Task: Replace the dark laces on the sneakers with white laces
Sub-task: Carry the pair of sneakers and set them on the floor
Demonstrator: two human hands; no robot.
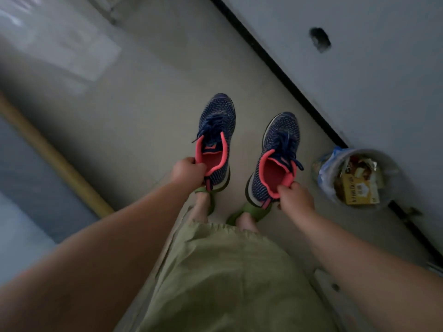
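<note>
2 dark-laced sneakers (217,135), 1 per hand (185,171).

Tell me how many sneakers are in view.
2: left sneaker held at its heel collar by the left hand; right sneaker held likewise by the right hand.

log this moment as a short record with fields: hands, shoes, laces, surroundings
left hand: left hand grips the collar of the left sneaker
right hand: right hand pinches the heel collar of the right sneaker
laces: dark laces threaded in both; no white laces in view
surroundings: bin full of rubbish at right, on the floor
</note>
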